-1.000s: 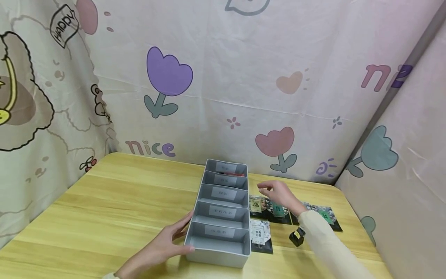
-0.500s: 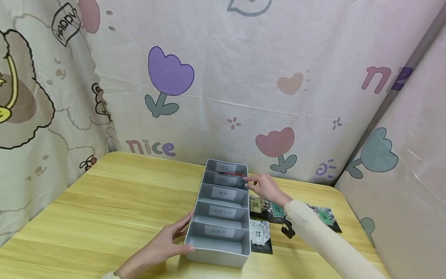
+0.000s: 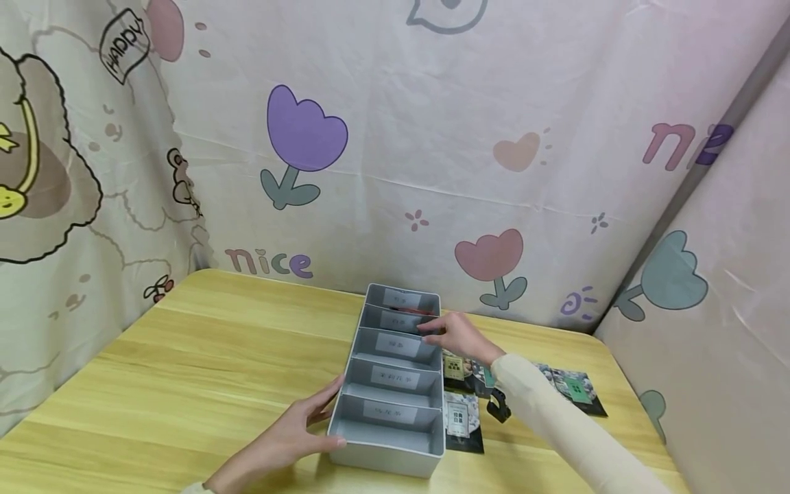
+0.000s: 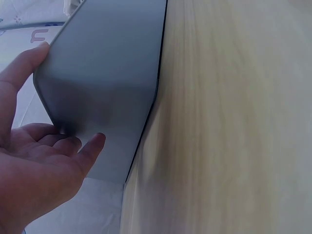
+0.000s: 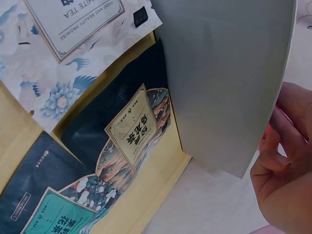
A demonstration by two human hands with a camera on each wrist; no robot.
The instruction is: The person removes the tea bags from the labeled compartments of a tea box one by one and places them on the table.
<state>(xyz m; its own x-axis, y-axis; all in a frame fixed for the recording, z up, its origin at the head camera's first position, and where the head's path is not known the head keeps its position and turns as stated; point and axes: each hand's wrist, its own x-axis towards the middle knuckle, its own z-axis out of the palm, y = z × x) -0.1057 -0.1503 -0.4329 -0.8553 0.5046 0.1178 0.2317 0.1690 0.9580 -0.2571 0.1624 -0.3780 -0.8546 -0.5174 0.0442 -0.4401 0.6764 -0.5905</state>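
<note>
A long grey divided storage box (image 3: 389,461) with several labelled compartments stands on the table. My left hand (image 3: 296,433) holds its near left corner, thumb along the front wall and fingers against the left side. In the left wrist view, the fingertips (image 4: 96,142) meet the grey wall. My right hand (image 3: 458,337) reaches over the box's right rim, thumb and index finger apart near the divider between the second and third compartments. Nothing shows between them. A red packet (image 3: 412,311) lies in the farthest compartment. In the right wrist view, the curled right fingers (image 5: 287,163) are partly hidden behind the box.
Tea pouches lie right of the box: one with a white label (image 3: 458,420), one with a yellow label (image 3: 453,367) and one with a green label (image 3: 579,391). My right forearm covers others. A patterned curtain (image 3: 370,137) hangs behind the table (image 3: 234,343).
My right hand has moved left from above the pouches, across the box's right rim, to the second and third compartments. The left hand and the box stay in place.
</note>
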